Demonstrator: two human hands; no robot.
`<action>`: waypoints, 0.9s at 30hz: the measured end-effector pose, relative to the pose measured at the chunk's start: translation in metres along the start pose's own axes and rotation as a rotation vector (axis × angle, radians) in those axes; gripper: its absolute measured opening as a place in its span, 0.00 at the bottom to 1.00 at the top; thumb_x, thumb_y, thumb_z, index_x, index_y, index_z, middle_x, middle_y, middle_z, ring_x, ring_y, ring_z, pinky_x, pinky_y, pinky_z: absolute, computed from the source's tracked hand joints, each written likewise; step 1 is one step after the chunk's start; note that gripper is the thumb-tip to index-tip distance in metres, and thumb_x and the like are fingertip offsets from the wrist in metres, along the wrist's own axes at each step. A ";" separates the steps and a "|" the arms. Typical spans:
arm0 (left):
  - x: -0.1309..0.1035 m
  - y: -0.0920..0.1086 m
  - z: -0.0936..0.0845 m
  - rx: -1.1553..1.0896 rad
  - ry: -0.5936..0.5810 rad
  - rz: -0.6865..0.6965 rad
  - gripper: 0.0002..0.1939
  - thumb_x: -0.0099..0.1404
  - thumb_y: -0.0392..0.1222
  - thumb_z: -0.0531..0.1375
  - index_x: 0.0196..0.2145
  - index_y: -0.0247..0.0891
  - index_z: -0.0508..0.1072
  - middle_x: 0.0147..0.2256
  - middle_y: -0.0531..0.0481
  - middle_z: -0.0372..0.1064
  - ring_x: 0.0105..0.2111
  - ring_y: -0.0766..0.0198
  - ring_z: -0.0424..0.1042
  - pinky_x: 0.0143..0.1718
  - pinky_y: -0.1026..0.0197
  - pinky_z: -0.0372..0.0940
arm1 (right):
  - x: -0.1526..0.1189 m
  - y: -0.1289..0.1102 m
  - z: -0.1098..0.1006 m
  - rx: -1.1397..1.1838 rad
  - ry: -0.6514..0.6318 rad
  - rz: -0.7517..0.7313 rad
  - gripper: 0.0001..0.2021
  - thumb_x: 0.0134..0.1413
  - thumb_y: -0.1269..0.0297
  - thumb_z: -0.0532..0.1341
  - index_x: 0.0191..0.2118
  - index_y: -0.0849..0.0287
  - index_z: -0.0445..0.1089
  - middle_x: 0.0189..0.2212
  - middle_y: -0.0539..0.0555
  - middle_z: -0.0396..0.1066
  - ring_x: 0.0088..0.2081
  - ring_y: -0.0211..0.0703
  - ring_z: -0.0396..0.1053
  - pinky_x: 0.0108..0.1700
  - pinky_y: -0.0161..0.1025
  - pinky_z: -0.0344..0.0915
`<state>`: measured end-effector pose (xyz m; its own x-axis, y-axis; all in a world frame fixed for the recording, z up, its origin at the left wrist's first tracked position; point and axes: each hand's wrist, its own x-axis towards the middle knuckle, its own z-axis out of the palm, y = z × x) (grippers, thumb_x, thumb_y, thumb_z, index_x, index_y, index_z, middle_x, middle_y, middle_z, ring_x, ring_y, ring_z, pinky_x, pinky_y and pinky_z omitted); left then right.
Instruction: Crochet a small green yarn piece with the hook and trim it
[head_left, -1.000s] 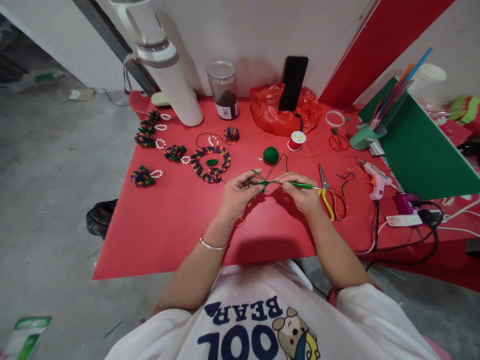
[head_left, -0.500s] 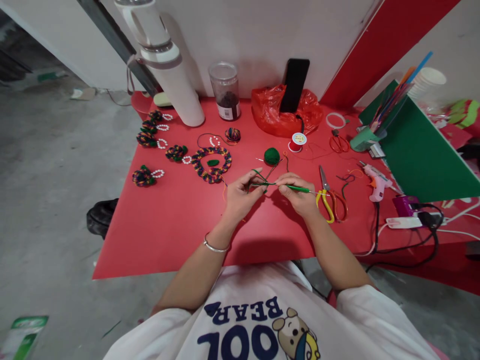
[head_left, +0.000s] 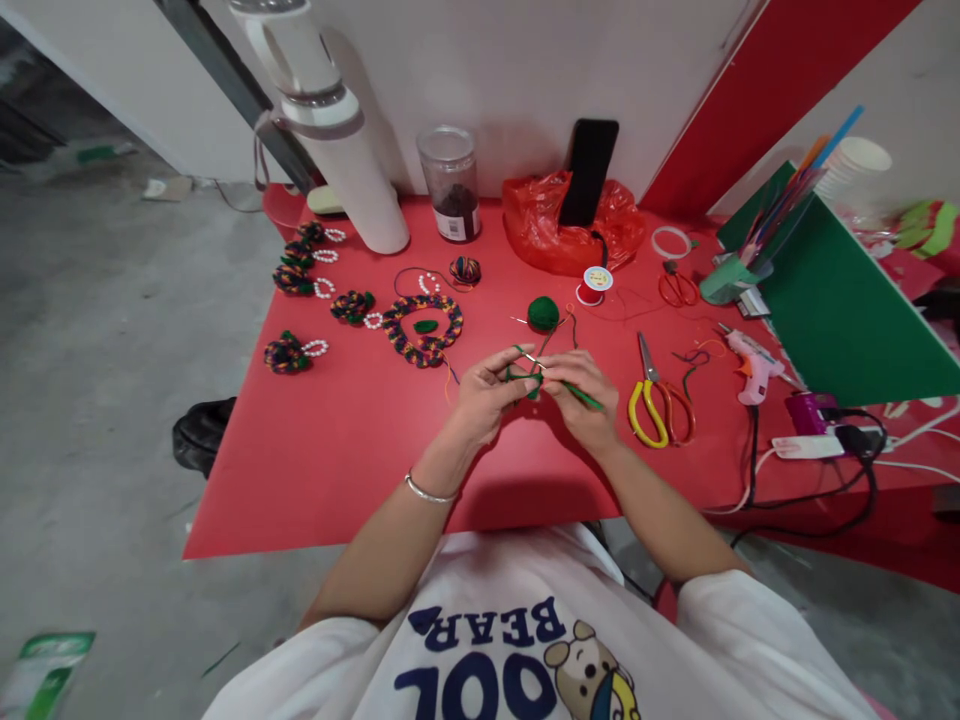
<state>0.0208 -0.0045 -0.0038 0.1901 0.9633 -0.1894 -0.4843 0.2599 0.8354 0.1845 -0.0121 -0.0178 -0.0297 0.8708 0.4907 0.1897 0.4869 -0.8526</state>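
Note:
My right hand (head_left: 583, 398) is closed around the green handle of a crochet hook (head_left: 582, 396), its metal tip pointing up and left toward my other hand. Pinched in my left hand (head_left: 486, 390) is a small piece of green yarn (head_left: 534, 386), with a strand looped over the fingers. The hook's tip meets the yarn near my left index finger. Just beyond my hands lies a green yarn ball (head_left: 543, 313). To the left rests a multicoloured crocheted ring (head_left: 423, 330) with a small green crocheted leaf (head_left: 426, 326) inside it.
Yellow- and orange-handled scissors (head_left: 649, 400) lie right of my hands, before a pink glue gun (head_left: 756, 362). A phone (head_left: 589, 172) leans on a red plastic bag (head_left: 532, 222). Several crocheted flowers with beads (head_left: 288, 352) are at left. A tall white bottle (head_left: 360, 170) stands behind.
The hook has swung from nearly level to a slant, its tip now raised at my left index finger. My right hand has shifted slightly left, closer to my left hand.

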 end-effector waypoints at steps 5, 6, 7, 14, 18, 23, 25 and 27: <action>0.000 0.009 -0.007 0.048 -0.054 -0.044 0.27 0.44 0.37 0.77 0.45 0.37 0.82 0.30 0.50 0.76 0.26 0.68 0.72 0.32 0.63 0.68 | 0.006 0.011 -0.009 0.263 -0.100 0.202 0.14 0.57 0.45 0.67 0.36 0.49 0.79 0.38 0.53 0.81 0.43 0.48 0.77 0.51 0.49 0.74; 0.000 0.010 -0.008 0.061 -0.070 -0.052 0.28 0.44 0.37 0.77 0.46 0.37 0.82 0.30 0.50 0.77 0.27 0.68 0.72 0.33 0.62 0.68 | 0.007 0.012 -0.010 0.277 -0.114 0.222 0.14 0.57 0.44 0.67 0.36 0.49 0.79 0.38 0.53 0.81 0.43 0.47 0.78 0.50 0.48 0.74; 0.000 0.010 -0.009 0.071 -0.084 -0.058 0.29 0.45 0.37 0.77 0.47 0.37 0.82 0.30 0.50 0.77 0.27 0.67 0.72 0.33 0.62 0.69 | 0.007 0.012 -0.011 0.280 -0.121 0.232 0.14 0.57 0.45 0.67 0.36 0.49 0.79 0.38 0.53 0.81 0.43 0.47 0.78 0.50 0.48 0.74; -0.001 0.001 -0.002 0.186 -0.044 0.067 0.38 0.47 0.39 0.75 0.58 0.37 0.75 0.29 0.51 0.77 0.27 0.67 0.73 0.33 0.63 0.68 | 0.003 -0.004 -0.002 0.053 -0.027 0.020 0.06 0.63 0.56 0.66 0.38 0.48 0.80 0.41 0.54 0.81 0.44 0.46 0.77 0.51 0.49 0.73; -0.004 -0.006 0.005 0.294 0.022 0.159 0.40 0.52 0.36 0.71 0.63 0.39 0.70 0.30 0.53 0.77 0.29 0.68 0.73 0.35 0.64 0.67 | -0.005 -0.005 0.005 -0.202 0.010 -0.116 0.05 0.62 0.58 0.66 0.39 0.46 0.80 0.44 0.55 0.80 0.44 0.49 0.76 0.50 0.52 0.73; -0.006 -0.010 0.004 0.448 0.084 0.259 0.42 0.53 0.31 0.67 0.66 0.40 0.67 0.30 0.56 0.75 0.28 0.71 0.68 0.33 0.67 0.63 | -0.004 -0.004 0.005 -0.268 -0.015 -0.211 0.06 0.62 0.61 0.66 0.42 0.45 0.80 0.46 0.55 0.78 0.45 0.49 0.73 0.45 0.50 0.73; -0.005 -0.009 0.002 0.439 0.066 0.246 0.44 0.52 0.29 0.66 0.67 0.40 0.65 0.28 0.58 0.73 0.26 0.72 0.66 0.31 0.67 0.61 | -0.002 -0.004 0.004 -0.251 -0.065 -0.245 0.06 0.63 0.61 0.66 0.43 0.45 0.80 0.44 0.55 0.78 0.44 0.47 0.73 0.41 0.47 0.73; -0.003 -0.008 0.000 0.353 0.019 0.194 0.46 0.52 0.30 0.67 0.68 0.39 0.62 0.26 0.59 0.72 0.25 0.72 0.66 0.31 0.67 0.61 | -0.002 -0.004 0.003 -0.242 -0.076 -0.279 0.06 0.64 0.60 0.65 0.44 0.45 0.80 0.42 0.54 0.78 0.42 0.46 0.72 0.39 0.45 0.72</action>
<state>0.0239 -0.0098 -0.0099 0.1068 0.9941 -0.0172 -0.1856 0.0370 0.9819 0.1807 -0.0157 -0.0160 -0.1844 0.7143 0.6751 0.3905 0.6836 -0.6166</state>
